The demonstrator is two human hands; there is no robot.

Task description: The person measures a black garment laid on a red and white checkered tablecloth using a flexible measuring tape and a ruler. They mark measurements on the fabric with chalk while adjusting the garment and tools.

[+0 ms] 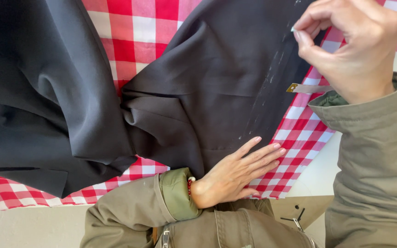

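A black garment (207, 87) lies spread over a red and white checked cloth (134, 32). My left hand (237, 172) rests flat on the garment's lower edge, fingers together and pointing right. My right hand (350, 48) hovers at the upper right, its thumb and forefinger pinching a small pale piece of chalk (294, 29) against the fabric. A faint white chalk line (269, 82) runs down the garment below it. A measuring tape end (306, 88) with a metal tip pokes out under my right wrist.
More black fabric (33, 92) is bunched in folds at the left. The checked cloth covers a pale table (318, 170) whose bare edge shows at the right and bottom. My olive jacket sleeves and front (235, 229) fill the lower frame.
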